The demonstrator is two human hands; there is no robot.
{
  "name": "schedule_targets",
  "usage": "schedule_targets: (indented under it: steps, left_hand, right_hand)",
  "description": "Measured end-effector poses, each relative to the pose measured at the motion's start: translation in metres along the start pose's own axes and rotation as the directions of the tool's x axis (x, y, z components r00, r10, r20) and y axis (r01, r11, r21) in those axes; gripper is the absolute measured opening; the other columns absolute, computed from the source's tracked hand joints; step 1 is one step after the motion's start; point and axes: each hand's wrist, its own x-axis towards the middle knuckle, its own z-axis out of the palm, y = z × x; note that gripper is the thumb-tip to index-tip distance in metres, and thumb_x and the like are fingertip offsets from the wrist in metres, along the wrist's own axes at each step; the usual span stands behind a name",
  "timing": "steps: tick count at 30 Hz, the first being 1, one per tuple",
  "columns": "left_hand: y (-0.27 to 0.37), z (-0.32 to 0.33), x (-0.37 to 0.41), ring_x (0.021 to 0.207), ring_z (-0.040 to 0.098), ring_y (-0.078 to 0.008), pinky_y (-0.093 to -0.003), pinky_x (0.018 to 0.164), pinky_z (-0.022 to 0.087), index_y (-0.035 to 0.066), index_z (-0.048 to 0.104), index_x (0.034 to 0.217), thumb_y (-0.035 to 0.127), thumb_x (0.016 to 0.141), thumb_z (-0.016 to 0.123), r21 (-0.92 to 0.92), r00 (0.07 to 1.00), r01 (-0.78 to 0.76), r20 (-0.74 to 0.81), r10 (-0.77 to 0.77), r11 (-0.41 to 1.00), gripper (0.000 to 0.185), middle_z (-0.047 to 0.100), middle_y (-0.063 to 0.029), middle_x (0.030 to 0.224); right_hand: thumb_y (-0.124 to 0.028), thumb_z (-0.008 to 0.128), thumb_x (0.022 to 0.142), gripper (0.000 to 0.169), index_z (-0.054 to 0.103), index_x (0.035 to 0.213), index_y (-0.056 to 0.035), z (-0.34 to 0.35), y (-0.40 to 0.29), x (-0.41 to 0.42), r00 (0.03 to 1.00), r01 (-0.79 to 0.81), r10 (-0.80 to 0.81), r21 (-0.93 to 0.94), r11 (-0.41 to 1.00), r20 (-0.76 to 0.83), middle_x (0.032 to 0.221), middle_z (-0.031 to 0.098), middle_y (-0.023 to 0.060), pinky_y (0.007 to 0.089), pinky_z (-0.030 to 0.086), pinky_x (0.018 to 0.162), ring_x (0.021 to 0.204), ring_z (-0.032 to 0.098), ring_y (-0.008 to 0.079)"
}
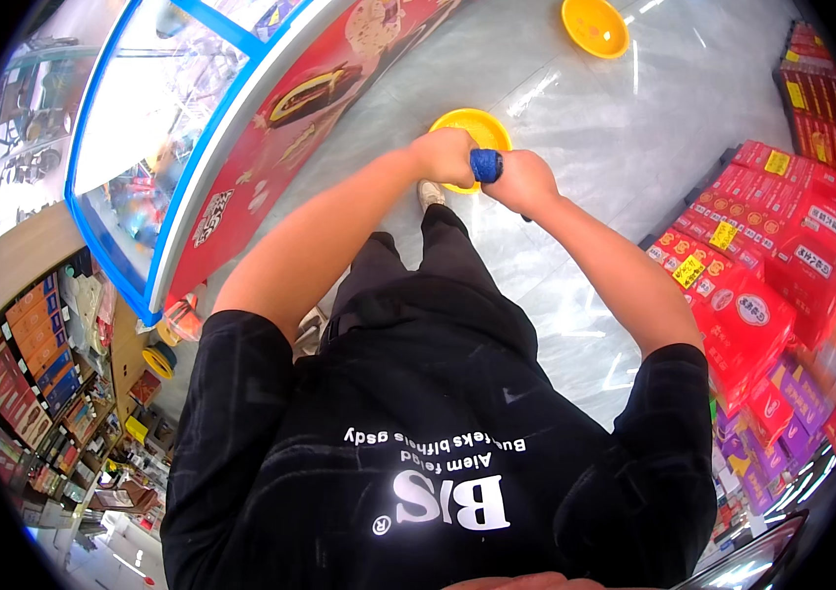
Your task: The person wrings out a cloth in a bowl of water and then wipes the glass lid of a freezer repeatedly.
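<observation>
Both my hands meet in front of me at arm's length, closed on one blue cloth. My left hand point(447, 157) grips one side of the blue cloth point(486, 166), and my right hand point(523, 182) grips the other. Only a short bunched piece shows between the two fists; my fingers hide the rest. A small dark end pokes out below my right hand, too little to identify. Beneath the hands, a round yellow plastic basin point(473, 122) stands on the floor, partly covered by them. Its contents are hard to make out.
Left is a display freezer with a blue frame point(189, 158) and red printed side. A second yellow basin point(595, 29) lies farther ahead on the grey tiled floor point(654, 110). Stacked red gift boxes point(735, 295) with yellow tags line the right. Stocked shelves point(34, 354) stand lower left.
</observation>
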Motion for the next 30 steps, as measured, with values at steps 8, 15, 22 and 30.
schedule_targets:
  steps: [8, 15, 22, 30]
  left_hand:
    - [-0.003, -0.002, 0.019, 0.060, 0.060, -0.0214, -0.0364, 0.057, 0.048, 0.000, 0.066, 0.078, 0.012, 0.060, 0.073, -0.252, 0.985, 0.147, 0.126, -0.118, 0.957, 0.022, 0.062, -0.0092, 0.066]
    - [0.003, -0.001, 0.034, 0.056, 0.059, -0.0206, -0.0350, 0.053, 0.043, 0.002, 0.068, 0.071, 0.013, 0.059, 0.072, -0.200, 0.980, 0.135, 0.168, -0.102, 0.970, 0.017, 0.063, -0.0078, 0.064]
    - [0.014, 0.002, 0.043, 0.059, 0.061, -0.0212, -0.0340, 0.055, 0.048, 0.000, 0.069, 0.085, 0.015, 0.067, 0.075, -0.193, 0.980, 0.079, 0.197, -0.041, 0.978, 0.025, 0.063, -0.0088, 0.069]
    - [0.020, 0.016, 0.009, 0.115, 0.067, -0.0293, -0.0405, 0.097, 0.054, 0.008, 0.051, 0.141, 0.021, 0.078, 0.079, 0.148, 0.908, -0.148, -0.372, 0.194, 0.978, 0.071, 0.062, -0.0175, 0.130]
  right_hand:
    - [-0.024, 0.070, 0.077, 0.033, 0.070, 0.107, -0.0100, 0.008, 0.019, 0.007, 0.991, 0.066, -0.072, -0.061, 0.996, -0.114, 0.082, 0.073, 0.0134, 0.0452, 0.056, 0.070, 0.079, 0.071, 0.0337]
    - [-0.020, 0.077, 0.075, 0.071, 0.055, 0.142, -0.0135, 0.003, 0.024, -0.011, 0.957, 0.067, -0.074, -0.033, 0.997, -0.280, 0.094, 0.072, 0.0121, 0.0414, 0.056, 0.070, 0.081, 0.071, 0.0314]
    - [-0.011, 0.077, 0.075, 0.057, 0.061, 0.130, -0.0099, -0.007, 0.039, -0.011, 0.799, 0.437, -0.405, -0.033, 0.899, -0.444, 0.116, 0.069, 0.0153, 0.0408, 0.057, 0.076, 0.088, 0.071, 0.0339]
    - [-0.011, 0.073, 0.084, 0.032, 0.065, 0.113, 0.0005, 0.006, 0.066, -0.008, 0.977, -0.204, 0.138, 0.901, 0.384, 0.162, 0.091, 0.072, 0.0114, 0.0334, 0.054, 0.073, 0.076, 0.069, 0.0208]
